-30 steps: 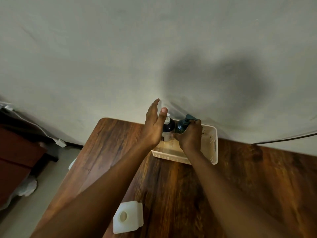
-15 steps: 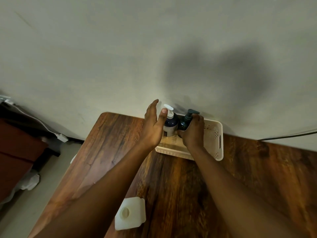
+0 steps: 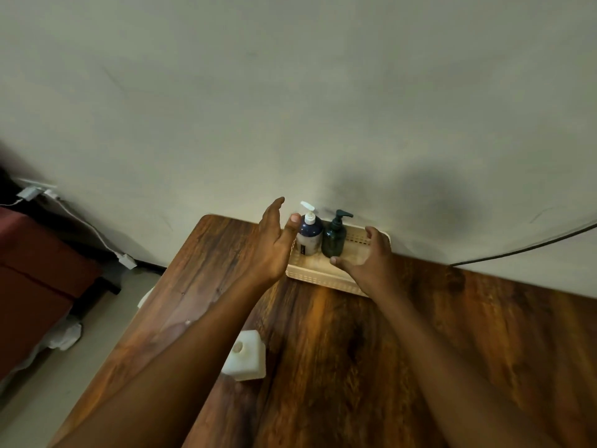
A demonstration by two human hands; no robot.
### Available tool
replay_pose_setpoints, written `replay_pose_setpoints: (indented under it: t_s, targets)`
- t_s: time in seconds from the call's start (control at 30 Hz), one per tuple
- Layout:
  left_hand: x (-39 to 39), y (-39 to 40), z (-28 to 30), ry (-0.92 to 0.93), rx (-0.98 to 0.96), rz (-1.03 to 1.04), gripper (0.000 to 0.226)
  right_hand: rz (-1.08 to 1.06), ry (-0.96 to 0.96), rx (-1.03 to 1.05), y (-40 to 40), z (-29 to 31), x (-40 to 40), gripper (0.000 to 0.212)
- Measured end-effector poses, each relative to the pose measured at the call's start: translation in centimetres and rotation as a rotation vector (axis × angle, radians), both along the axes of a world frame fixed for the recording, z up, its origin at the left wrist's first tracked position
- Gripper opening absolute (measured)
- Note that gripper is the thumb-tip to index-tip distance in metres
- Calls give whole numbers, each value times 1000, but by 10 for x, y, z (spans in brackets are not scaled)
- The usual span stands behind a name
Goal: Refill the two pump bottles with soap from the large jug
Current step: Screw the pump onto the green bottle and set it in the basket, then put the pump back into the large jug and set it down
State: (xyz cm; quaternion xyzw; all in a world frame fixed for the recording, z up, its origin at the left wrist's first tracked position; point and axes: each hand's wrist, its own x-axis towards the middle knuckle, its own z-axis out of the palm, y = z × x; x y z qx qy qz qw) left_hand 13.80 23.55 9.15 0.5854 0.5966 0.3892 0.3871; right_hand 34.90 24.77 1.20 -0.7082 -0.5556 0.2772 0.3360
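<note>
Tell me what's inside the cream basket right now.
The basket holds two upright pump bottles: a dark blue bottle with a white pump and a dark green bottle. The right hand covers part of its right side.

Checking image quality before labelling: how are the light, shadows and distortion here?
Head view: dim, warm light; a large soft shadow on the wall behind the basket; glare streaks on the table; wide-angle bending curves the table edge; both pump bottles stay sharp.

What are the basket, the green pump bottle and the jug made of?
Basket: cream moulded plastic, matte, going by its slotted lattice walls. Green pump bottle: dark, glossy, translucent; plastic or glass, unclear. Jug: milky white plastic, dull finish, probably.
</note>
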Motion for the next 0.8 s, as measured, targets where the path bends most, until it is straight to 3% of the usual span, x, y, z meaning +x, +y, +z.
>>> replay_pose_setpoints:
  t_s: [0.23,0.33,0.57,0.8]
  targets:
    - [-19,-102,80,340,11,43,57,330,77,-70,-71,57,-11,116]
    - [-32,-137,91,316,3,93,58,436,51,-98,-98,70,-26,120]
    - [-84,-178,50,117,16,270,61,589,-1,-189,-130,64,-79,130]
    - [-136,-207,-3,169,-125,376,68,695,-24,-305,-139,26,-130,130]
